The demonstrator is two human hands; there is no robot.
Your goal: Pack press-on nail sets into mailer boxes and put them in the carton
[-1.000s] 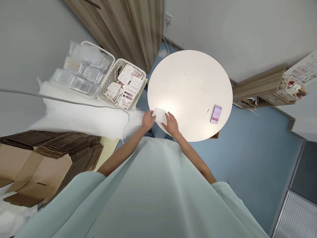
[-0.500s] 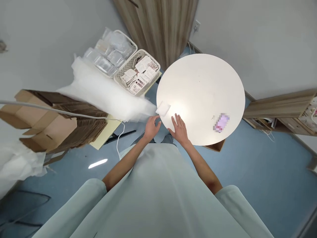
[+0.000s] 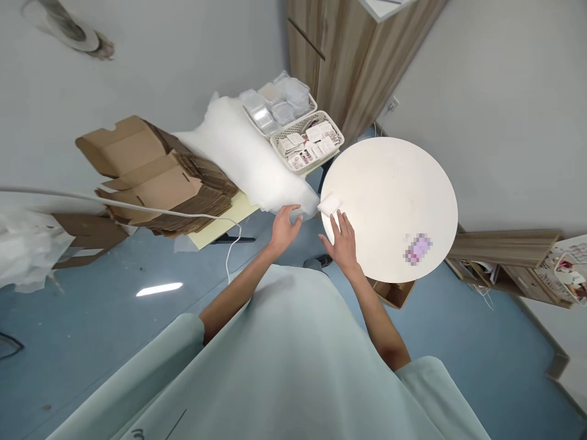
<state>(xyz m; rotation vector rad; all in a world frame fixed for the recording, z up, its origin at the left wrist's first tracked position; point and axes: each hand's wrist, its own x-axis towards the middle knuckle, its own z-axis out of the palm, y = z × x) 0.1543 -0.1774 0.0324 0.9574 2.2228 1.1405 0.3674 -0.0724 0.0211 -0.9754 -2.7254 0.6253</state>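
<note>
My left hand (image 3: 287,227) is in the air near the end of a pile of white foam sheeting (image 3: 257,159), with its fingers apart and nothing held. My right hand (image 3: 342,243) is at the left edge of a round white table (image 3: 394,177), fingers spread. Just beyond its fingertips, a small white packet (image 3: 329,204) lies on the table edge; whether the fingers touch it I cannot tell. A blurred-out purple object (image 3: 417,249) lies on the table's right front part.
Left of the table, a stand holds flattened brown cardboard boxes (image 3: 151,177), a basket of small cards (image 3: 307,143) and a basket of clear plastic packs (image 3: 277,104). A white cable (image 3: 183,214) crosses on the left. An open box (image 3: 393,294) sits beneath the table.
The view has turned, so the table and baskets appear shifted right and lower. My left hand is now nearer the foam sheeting and farther from the packet. Both hands stay open.
</note>
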